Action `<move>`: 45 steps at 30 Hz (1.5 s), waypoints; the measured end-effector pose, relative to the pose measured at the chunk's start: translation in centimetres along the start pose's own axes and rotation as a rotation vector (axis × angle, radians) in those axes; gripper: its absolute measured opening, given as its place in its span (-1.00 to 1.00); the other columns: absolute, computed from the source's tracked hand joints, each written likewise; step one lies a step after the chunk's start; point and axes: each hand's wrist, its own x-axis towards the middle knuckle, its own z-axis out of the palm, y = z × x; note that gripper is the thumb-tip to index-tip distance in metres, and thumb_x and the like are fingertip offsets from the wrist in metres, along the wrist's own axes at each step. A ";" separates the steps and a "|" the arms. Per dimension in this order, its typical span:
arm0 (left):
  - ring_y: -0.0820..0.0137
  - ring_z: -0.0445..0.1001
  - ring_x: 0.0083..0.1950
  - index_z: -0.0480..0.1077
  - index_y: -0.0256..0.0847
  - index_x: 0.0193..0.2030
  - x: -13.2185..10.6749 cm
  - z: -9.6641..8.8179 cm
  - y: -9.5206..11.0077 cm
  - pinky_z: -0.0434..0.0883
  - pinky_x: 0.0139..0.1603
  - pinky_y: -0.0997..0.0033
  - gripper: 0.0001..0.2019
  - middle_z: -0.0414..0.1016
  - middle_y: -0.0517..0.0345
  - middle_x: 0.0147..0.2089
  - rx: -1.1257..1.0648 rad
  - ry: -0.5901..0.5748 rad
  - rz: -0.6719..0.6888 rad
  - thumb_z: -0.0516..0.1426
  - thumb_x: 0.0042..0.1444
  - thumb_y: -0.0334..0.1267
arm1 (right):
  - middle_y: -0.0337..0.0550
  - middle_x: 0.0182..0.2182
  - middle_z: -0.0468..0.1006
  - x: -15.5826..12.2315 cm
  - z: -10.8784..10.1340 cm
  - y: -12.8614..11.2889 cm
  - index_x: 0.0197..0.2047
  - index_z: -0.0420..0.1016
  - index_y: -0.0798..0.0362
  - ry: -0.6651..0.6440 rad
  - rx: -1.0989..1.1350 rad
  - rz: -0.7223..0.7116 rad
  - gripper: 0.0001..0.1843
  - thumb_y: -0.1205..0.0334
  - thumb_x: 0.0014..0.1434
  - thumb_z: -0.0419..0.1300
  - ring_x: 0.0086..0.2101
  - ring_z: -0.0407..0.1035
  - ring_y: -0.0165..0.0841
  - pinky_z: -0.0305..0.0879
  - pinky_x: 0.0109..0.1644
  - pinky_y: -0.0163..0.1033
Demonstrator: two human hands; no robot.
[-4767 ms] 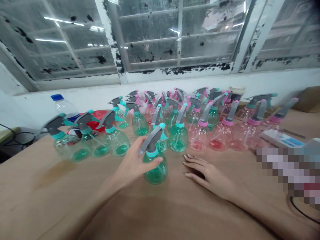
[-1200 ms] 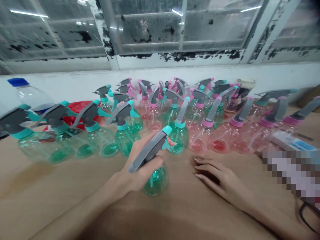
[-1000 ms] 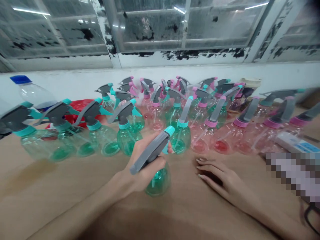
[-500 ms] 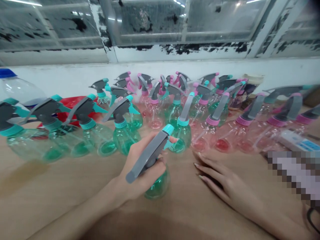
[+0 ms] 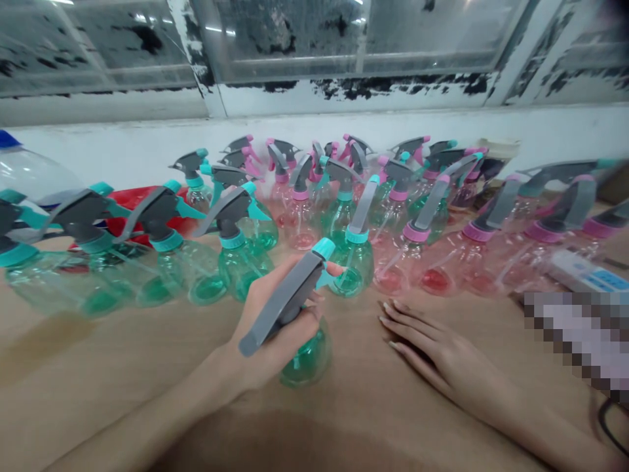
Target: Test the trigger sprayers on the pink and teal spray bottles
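My left hand [image 5: 268, 328] is wrapped round the neck of a green spray bottle [image 5: 307, 357] with a grey and teal trigger head [image 5: 282, 301]. One finger reaches forward to the teal trigger. The bottle stands on the brown table [image 5: 122, 367] in front of me. My right hand [image 5: 437, 351] lies flat on the table to the right of the bottle, fingers stretched out and holding nothing.
Behind the hands stand several green spray bottles [image 5: 243, 252] at left and centre and several pink ones [image 5: 432, 262] at right. A red dish [image 5: 132, 200] and a blue-capped clear bottle [image 5: 29, 177] sit at the far left. A white device [image 5: 584, 275] lies right, below a window.
My left hand shifted from the bottle's side to its neck and trigger. The view has drifted slightly; the right hand stays flat.
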 end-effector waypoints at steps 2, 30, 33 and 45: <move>0.45 0.26 -0.49 0.44 -0.09 -0.10 0.0 0.0 -0.1 0.28 -0.43 0.45 -0.59 0.31 0.31 -0.43 0.007 0.003 0.010 0.04 -0.14 -0.38 | -0.04 0.24 0.33 0.1 -0.1 -0.1 0.23 0.37 0.14 -0.002 -0.008 0.000 -0.58 0.24 0.37 -0.01 0.23 0.21 -0.18 0.30 0.24 -0.02; 0.42 0.27 -0.47 0.45 -0.14 -0.05 0.4 -0.1 0.3 0.33 -0.41 0.44 -0.53 0.28 0.29 -0.48 0.062 0.053 -0.006 0.03 -0.18 -0.37 | -0.11 0.26 0.32 -0.1 0.0 0.1 0.25 0.35 0.01 -0.021 0.121 0.073 -0.57 0.19 0.35 0.03 0.24 0.20 -0.18 0.22 0.28 0.05; 0.40 0.32 -0.45 0.45 -0.14 -0.03 0.3 -0.1 0.1 0.37 -0.37 0.42 -0.51 0.32 0.29 -0.47 0.066 0.037 0.010 0.03 -0.18 -0.38 | -0.13 0.26 0.33 -0.1 0.1 0.1 0.25 0.35 -0.02 -0.024 0.143 0.087 -0.57 0.19 0.35 0.04 0.24 0.21 -0.19 0.22 0.28 0.06; 0.44 0.22 -0.51 0.48 -0.18 -0.06 0.2 0.4 0.6 0.31 -0.45 0.43 -0.53 0.34 0.25 -0.46 0.069 0.093 -0.056 0.04 -0.18 -0.34 | -0.14 0.25 0.35 -0.2 0.2 0.3 0.26 0.35 -0.08 -0.011 0.178 0.108 -0.56 0.18 0.34 0.06 0.23 0.22 -0.17 0.21 0.28 0.09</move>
